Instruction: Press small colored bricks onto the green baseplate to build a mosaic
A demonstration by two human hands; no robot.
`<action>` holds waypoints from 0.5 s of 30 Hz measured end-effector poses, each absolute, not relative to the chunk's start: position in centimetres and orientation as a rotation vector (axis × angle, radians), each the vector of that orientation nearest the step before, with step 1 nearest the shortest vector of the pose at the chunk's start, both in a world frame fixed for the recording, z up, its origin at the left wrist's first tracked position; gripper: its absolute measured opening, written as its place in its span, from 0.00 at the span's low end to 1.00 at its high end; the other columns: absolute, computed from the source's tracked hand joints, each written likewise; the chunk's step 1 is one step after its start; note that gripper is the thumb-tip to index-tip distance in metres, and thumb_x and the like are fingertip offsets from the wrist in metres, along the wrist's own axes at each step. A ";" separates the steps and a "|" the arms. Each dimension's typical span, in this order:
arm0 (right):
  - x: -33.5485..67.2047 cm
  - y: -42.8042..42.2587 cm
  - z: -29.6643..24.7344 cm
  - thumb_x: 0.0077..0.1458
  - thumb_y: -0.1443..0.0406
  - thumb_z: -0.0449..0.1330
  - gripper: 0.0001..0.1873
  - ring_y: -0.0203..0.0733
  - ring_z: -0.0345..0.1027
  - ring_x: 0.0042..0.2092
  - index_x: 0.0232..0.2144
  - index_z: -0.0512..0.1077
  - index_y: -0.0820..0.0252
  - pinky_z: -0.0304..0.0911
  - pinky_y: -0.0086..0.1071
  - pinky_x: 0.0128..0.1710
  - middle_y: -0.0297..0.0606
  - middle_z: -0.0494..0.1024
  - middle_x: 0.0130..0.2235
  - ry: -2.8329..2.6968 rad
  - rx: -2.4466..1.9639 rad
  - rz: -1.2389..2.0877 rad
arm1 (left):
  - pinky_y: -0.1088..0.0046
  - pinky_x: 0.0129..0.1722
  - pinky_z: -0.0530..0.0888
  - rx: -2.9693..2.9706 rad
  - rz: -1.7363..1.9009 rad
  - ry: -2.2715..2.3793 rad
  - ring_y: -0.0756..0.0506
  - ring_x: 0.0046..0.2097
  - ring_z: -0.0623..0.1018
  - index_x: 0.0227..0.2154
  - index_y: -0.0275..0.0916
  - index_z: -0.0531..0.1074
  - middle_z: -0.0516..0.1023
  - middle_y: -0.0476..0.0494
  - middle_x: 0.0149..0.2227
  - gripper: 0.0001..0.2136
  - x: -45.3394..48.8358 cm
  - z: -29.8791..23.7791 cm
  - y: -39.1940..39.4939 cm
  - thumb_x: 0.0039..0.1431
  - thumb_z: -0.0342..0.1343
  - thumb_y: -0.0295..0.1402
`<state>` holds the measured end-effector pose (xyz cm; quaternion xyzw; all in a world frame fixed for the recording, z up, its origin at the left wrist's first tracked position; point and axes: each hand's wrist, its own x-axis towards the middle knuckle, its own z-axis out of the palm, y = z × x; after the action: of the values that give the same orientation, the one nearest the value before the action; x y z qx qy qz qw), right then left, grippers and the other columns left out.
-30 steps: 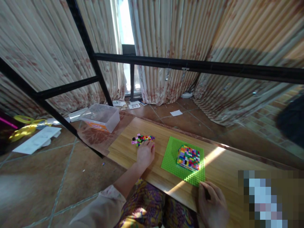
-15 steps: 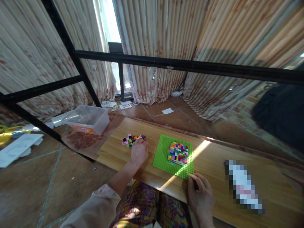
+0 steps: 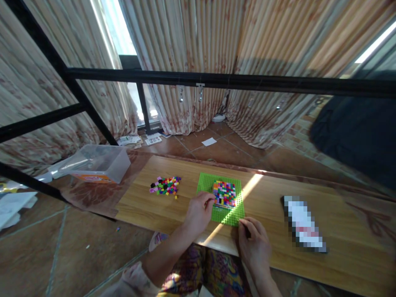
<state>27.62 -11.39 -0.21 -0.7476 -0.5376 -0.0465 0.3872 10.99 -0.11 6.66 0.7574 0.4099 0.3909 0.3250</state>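
A green studded baseplate (image 3: 204, 181) lies flat on the wooden board. On it stands a low square block of many-coloured toy bricks (image 3: 225, 193). My left hand (image 3: 199, 212) is over the plate's left side, thumb and forefinger pinched at the block's left front edge; whatever is between the fingertips is too small or hidden to make out. With curled fingers, my right hand (image 3: 255, 241) grips the baseplate's near right corner. Further left, a loose pile of small coloured bricks (image 3: 167, 185) is spread on the board.
The wooden board (image 3: 266, 231) rests across my lap area. At its right lies a phone-shaped, pixelated object (image 3: 305, 227). A clear plastic box (image 3: 120, 165) sits beyond the left end. A black metal rail (image 3: 247, 80) crosses in front of the curtains (image 3: 192, 41).
My left hand has moved right, from the loose brick pile to the brick block on the baseplate. My right hand stays at the plate's corner. The view has shifted slightly.
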 end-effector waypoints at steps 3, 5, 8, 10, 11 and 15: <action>27.7 -11.3 -0.3 0.60 0.56 0.50 0.17 0.44 0.67 0.43 0.34 0.74 0.59 0.63 0.38 0.44 0.44 0.75 0.39 -1.366 -1.901 -0.119 | 0.74 0.41 0.72 2.033 1.009 1.029 0.48 0.40 0.75 0.34 0.39 0.74 0.76 0.46 0.36 0.08 12.0 6.9 -0.4 0.59 0.51 0.24; 27.7 -11.3 -0.4 0.60 0.56 0.50 0.17 0.44 0.67 0.42 0.34 0.74 0.59 0.63 0.38 0.44 0.44 0.75 0.39 -1.365 -1.903 -0.114 | 0.74 0.41 0.72 2.067 1.007 1.000 0.48 0.41 0.75 0.34 0.39 0.74 0.76 0.45 0.36 0.07 12.6 7.0 -0.5 0.60 0.50 0.25; 27.6 -11.3 -0.4 0.60 0.56 0.50 0.16 0.43 0.67 0.42 0.35 0.74 0.59 0.63 0.37 0.44 0.43 0.75 0.39 -1.361 -1.903 -0.111 | 0.73 0.42 0.71 2.114 1.003 0.986 0.48 0.40 0.75 0.34 0.39 0.73 0.76 0.45 0.36 0.07 13.2 6.9 -0.5 0.62 0.49 0.27; 27.6 -11.3 -0.4 0.60 0.57 0.50 0.16 0.42 0.67 0.42 0.35 0.74 0.59 0.63 0.37 0.44 0.42 0.75 0.39 -1.354 -1.909 -0.110 | 0.72 0.42 0.71 2.158 0.999 0.993 0.48 0.40 0.74 0.34 0.39 0.73 0.76 0.45 0.36 0.07 13.6 6.8 -0.5 0.62 0.50 0.28; 27.6 -11.3 -0.4 0.60 0.57 0.50 0.15 0.42 0.67 0.42 0.34 0.74 0.59 0.63 0.36 0.44 0.42 0.75 0.39 -1.352 -1.912 -0.111 | 0.72 0.43 0.71 2.185 0.997 0.998 0.48 0.40 0.74 0.34 0.39 0.73 0.76 0.46 0.36 0.07 13.7 6.6 -0.5 0.62 0.50 0.28; 27.5 -11.3 -0.3 0.60 0.58 0.51 0.15 0.43 0.67 0.43 0.34 0.74 0.58 0.63 0.37 0.44 0.42 0.75 0.39 -1.350 -1.917 -0.122 | 0.69 0.45 0.70 2.259 0.994 1.020 0.47 0.42 0.74 0.35 0.40 0.73 0.77 0.47 0.37 0.06 14.0 6.1 -0.5 0.61 0.50 0.27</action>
<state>27.51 -11.33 -0.32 -0.7531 -0.5302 -0.0479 0.3866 14.01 -0.46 6.07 0.8226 0.3713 0.3619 0.2334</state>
